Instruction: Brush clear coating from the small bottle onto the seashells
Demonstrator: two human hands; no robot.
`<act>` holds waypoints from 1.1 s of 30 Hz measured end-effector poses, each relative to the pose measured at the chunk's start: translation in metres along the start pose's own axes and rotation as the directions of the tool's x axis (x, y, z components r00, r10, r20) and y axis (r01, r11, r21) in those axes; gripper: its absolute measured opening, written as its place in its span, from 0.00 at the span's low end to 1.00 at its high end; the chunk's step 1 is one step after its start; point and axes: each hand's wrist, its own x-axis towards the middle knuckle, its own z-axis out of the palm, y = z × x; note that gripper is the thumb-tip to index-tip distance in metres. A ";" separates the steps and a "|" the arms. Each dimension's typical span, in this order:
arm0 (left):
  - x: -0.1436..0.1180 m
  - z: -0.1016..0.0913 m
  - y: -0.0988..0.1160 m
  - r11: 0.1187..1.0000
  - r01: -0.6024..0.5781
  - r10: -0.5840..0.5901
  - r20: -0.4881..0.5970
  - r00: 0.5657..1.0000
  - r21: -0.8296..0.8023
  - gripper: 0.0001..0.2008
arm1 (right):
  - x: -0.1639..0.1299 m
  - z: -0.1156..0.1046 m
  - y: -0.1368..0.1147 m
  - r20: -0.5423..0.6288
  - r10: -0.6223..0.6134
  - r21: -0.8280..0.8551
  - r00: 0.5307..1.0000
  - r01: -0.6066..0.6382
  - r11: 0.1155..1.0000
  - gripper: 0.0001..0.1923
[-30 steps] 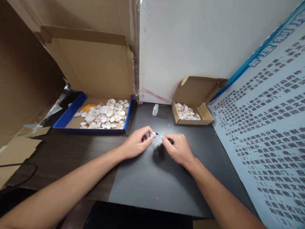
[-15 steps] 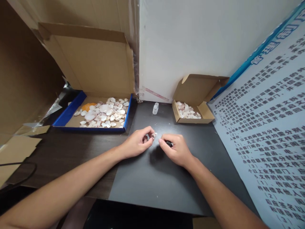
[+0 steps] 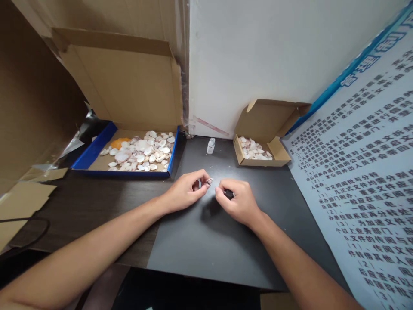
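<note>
On the dark counter (image 3: 206, 241), mid-frame, the left hand (image 3: 185, 193) pinches a small shell (image 3: 208, 181) between thumb and forefinger, just beside the right hand (image 3: 237, 202), whose fingers close around a thin black tool (image 3: 229, 194), below a small clear bottle (image 3: 211, 146).

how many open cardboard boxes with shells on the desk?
2. Large blue-edged box at back left; small box at back right, beside the bottle.
</note>
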 end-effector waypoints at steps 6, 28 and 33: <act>0.000 0.001 -0.001 1.000 0.008 -0.008 0.000 1.000 0.014 0.05 | 0.001 0.000 0.001 -0.121 0.130 -0.105 0.984 -0.143 0.984 0.15; -0.001 0.001 0.000 1.000 0.015 -0.015 -0.005 1.000 0.019 0.05 | 0.001 0.002 0.003 -0.052 0.129 -0.107 0.990 -0.134 0.985 0.15; -0.001 0.001 -0.001 1.000 0.018 -0.018 -0.002 1.000 0.022 0.06 | 0.000 0.001 0.002 -0.032 0.054 -0.037 0.998 -0.056 0.998 0.15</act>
